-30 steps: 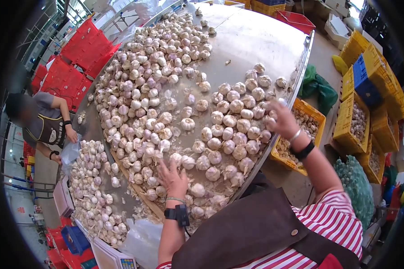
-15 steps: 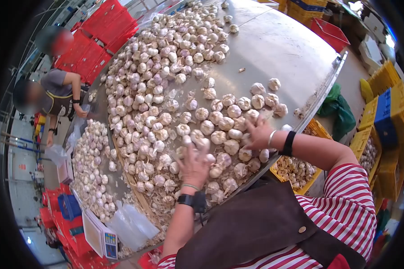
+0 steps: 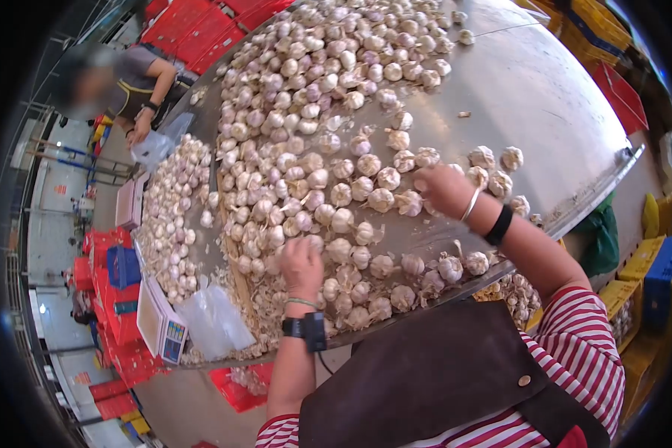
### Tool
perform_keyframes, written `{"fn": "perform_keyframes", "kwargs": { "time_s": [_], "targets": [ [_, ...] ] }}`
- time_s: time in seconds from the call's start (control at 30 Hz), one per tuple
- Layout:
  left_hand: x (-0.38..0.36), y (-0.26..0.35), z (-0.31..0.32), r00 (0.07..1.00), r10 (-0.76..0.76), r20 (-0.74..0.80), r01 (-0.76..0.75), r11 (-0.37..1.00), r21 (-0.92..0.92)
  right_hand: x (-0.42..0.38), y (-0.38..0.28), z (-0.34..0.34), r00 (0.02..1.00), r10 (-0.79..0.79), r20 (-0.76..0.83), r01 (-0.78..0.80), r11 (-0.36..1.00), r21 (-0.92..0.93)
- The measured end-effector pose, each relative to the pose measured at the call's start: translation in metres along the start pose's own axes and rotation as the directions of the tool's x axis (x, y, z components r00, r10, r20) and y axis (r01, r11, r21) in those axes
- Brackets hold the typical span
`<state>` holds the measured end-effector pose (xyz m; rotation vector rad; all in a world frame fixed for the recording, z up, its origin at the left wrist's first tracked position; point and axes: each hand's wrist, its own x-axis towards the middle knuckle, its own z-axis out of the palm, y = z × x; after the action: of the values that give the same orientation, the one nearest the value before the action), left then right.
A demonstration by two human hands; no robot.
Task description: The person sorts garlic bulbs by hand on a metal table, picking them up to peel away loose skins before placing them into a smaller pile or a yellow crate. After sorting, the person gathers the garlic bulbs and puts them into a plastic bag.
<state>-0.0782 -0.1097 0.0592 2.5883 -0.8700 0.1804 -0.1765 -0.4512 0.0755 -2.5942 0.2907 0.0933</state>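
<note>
Many garlic bulbs (image 3: 342,220) with pale, purple-tinged skins lie loose across a metal table (image 3: 515,82). My left hand (image 3: 301,265) is low over the bulbs near the table's front edge, its fingers curled in and pointing away from me. A pale bulb touches or sits just beside its fingertips. Farther right, my right hand (image 3: 448,190) is closed above the edge of the spread, close to a few bulbs on bare metal. What either hand holds, if anything, is hidden by the fingers.
Beyond a wooden strip (image 3: 239,287) lies another garlic pile (image 3: 173,216), with a plastic bag (image 3: 213,321) and a weighing scale (image 3: 160,321). Across the table a co-worker's hands (image 3: 140,127) hold a plastic bag. Yellow crates (image 3: 620,306) stand at right, red crates (image 3: 190,33) behind.
My view has shifted, moving the table rightward and up in the picture. Both hands have gone from spread fingers to curled ones. Bulbs between them have parted, baring metal. The co-worker's hands have come together.
</note>
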Motion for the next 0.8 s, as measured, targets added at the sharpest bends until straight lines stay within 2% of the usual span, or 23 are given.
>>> {"fn": "perform_keyframes", "kwargs": {
  "time_s": [0.03, 0.13, 0.2, 0.27, 0.3, 0.37, 0.43, 0.47, 0.5, 0.53, 0.57, 0.6, 0.67, 0.73, 0.77, 0.8],
  "targets": [
    [-0.001, 0.01, 0.008, 1.0, 0.003, -0.009, -0.003, 1.0, -0.011, 0.004, 0.014, -0.001, 0.995, -0.018, -0.093, 0.011, 0.997, -0.073],
    [0.009, 0.036, 0.027, 1.0, 0.003, 0.008, -0.003, 1.0, 0.008, 0.015, 0.023, 0.005, 0.999, -0.009, 0.046, 0.016, 0.988, -0.153],
    [0.019, 0.046, 0.036, 0.999, -0.002, 0.033, 0.002, 1.0, 0.028, 0.018, 0.018, 0.018, 0.998, -0.04, 0.053, 0.05, 0.977, -0.208],
    [0.03, 0.053, 0.042, 0.97, -0.107, 0.22, 0.075, 0.986, 0.147, 0.022, 0.014, 0.027, 0.996, -0.067, 0.055, 0.079, 0.961, -0.265],
    [0.036, 0.056, 0.042, 0.948, -0.152, 0.281, 0.124, 0.986, 0.113, 0.024, 0.014, 0.031, 0.995, -0.084, 0.047, 0.093, 0.969, -0.229],
    [0.042, 0.057, 0.041, 0.944, -0.166, 0.284, 0.144, 0.985, 0.094, 0.026, 0.011, 0.031, 0.995, -0.091, 0.035, 0.096, 0.977, -0.193],
    [0.044, 0.055, 0.043, 0.942, -0.169, 0.289, 0.156, 0.985, 0.067, 0.028, 0.01, 0.022, 0.988, -0.004, 0.156, 0.024, 0.992, -0.127],
    [0.042, 0.051, 0.043, 0.962, -0.124, 0.243, 0.116, 0.992, 0.047, 0.027, 0.015, 0.016, 0.988, 0.004, 0.153, 0.017, 0.991, -0.135],
    [0.041, 0.049, 0.043, 0.977, -0.082, 0.196, 0.078, 0.997, 0.028, 0.023, 0.024, 0.011, 0.996, -0.007, 0.092, -0.022, 0.954, 0.3],
    [0.039, 0.048, 0.044, 0.977, -0.08, 0.2, 0.078, 0.997, 0.017, 0.018, 0.032, 0.004, 0.999, 0.012, 0.033, -0.031, 0.733, 0.679],
    [0.038, 0.051, 0.042, 0.989, -0.002, 0.147, 0.007, 0.999, -0.037, 0.007, 0.032, -0.013, 0.986, 0.076, 0.15, -0.168, 0.409, 0.897],
    [0.038, 0.057, 0.037, 0.993, 0.07, 0.09, -0.063, 0.994, -0.087, -0.004, 0.03, -0.025, 0.987, -0.088, 0.135, -0.144, -0.101, 0.984],
    [0.036, 0.077, 0.037, 0.985, 0.108, 0.138, -0.082, 0.98, -0.18, -0.02, 0.008, -0.038, 0.996, -0.088, 0.002, -0.036, -0.384, 0.922],
    [0.035, 0.095, 0.045, 0.908, 0.263, 0.325, -0.188, 0.951, -0.245, -0.016, 0.005, -0.03, 0.993, -0.118, 0.006, -0.05, -0.371, 0.927],
    [0.03, 0.094, 0.055, 0.904, 0.319, 0.285, -0.261, 0.939, -0.222, -0.014, 0.008, -0.024, 0.988, -0.154, -0.002, -0.055, -0.364, 0.93],
    [0.028, 0.09, 0.064, 0.901, 0.329, 0.283, -0.269, 0.935, -0.232, -0.007, 0.012, -0.017, 0.98, -0.186, 0.072, -0.112, -0.218, 0.97]
  ]
}}
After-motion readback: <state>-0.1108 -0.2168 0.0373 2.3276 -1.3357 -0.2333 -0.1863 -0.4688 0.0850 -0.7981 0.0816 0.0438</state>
